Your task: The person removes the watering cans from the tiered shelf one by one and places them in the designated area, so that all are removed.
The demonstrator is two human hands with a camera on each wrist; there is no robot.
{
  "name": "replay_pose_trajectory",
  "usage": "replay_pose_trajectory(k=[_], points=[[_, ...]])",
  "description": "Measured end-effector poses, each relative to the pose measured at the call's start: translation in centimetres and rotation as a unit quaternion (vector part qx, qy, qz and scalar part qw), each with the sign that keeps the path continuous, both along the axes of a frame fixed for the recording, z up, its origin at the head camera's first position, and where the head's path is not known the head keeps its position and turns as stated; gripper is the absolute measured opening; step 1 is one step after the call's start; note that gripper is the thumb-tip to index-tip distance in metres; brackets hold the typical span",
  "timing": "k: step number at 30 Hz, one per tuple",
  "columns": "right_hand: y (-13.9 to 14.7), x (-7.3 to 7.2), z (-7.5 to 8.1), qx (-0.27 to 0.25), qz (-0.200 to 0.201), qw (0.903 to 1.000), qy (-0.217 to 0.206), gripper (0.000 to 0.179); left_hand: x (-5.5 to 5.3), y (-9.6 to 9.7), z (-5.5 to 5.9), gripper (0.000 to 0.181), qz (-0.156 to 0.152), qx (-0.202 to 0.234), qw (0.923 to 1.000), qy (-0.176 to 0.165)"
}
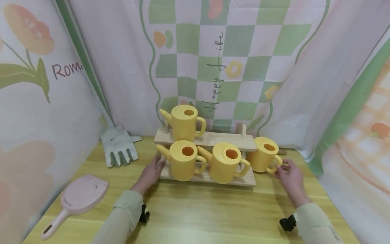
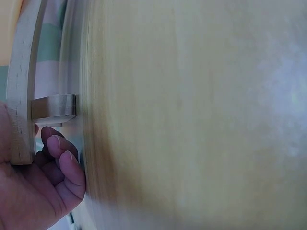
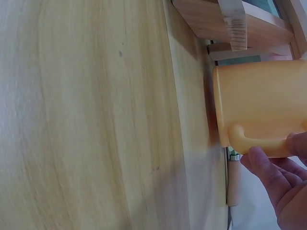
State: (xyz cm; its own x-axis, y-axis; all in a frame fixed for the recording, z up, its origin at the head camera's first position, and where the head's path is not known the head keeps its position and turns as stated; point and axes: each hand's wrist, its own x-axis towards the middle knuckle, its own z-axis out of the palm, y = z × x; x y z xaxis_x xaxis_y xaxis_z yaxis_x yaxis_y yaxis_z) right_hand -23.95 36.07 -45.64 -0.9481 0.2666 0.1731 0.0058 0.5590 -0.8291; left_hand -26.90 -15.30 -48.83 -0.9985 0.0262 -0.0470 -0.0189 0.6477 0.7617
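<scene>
A small two-tier wooden shelf [image 1: 222,138] stands on the table, bearing one yellow watering can [image 1: 183,125] on its upper tier. On the lower tier sit two more, a left watering can [image 1: 182,164] and a right watering can [image 1: 223,166]. My left hand [image 1: 152,171] holds the shelf's left end, fingers curled under the board [image 2: 21,96] in the left wrist view. At the shelf's right end, my right hand [image 1: 290,178] pinches the handle of another yellow watering can [image 3: 264,100], which is upright with its spout hidden behind the shelf.
White-and-green work gloves [image 1: 118,145] lie at the back left. A pink dustpan-like scoop [image 1: 82,195] is on the table's left side. Behind the right can lies a tool with a wooden handle [image 3: 233,182]. Printed curtains [image 1: 189,40] surround the table [image 1: 195,210].
</scene>
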Motion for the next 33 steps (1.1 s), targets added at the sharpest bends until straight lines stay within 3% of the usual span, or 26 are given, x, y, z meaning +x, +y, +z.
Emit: replay_pose_trajectory(k=[21, 26, 29, 33], points=[[-0.6, -0.3, -0.6, -0.017, -0.007, 0.9998, -0.006, 0.034, 0.0, 0.1, -0.5, 0.062, 0.003, 0.000, 1.0000, 0.004], [-0.7, 0.1, -0.2, 0.039, -0.014, 0.9988, -0.024, 0.040, -0.2, 0.1, -0.8, 0.064, 0.001, -0.007, 0.9999, 0.013], [-0.6, 0.2, 0.3, 0.078, -0.022, 0.9966, -0.014, 0.047, -0.1, 0.1, -0.7, 0.063, 0.000, -0.008, 0.9999, 0.015], [-0.7, 0.2, 1.4, 0.088, -0.025, 0.9957, 0.013, 0.054, -0.1, 0.1, -0.4, 0.062, 0.001, -0.007, 0.9999, 0.013]])
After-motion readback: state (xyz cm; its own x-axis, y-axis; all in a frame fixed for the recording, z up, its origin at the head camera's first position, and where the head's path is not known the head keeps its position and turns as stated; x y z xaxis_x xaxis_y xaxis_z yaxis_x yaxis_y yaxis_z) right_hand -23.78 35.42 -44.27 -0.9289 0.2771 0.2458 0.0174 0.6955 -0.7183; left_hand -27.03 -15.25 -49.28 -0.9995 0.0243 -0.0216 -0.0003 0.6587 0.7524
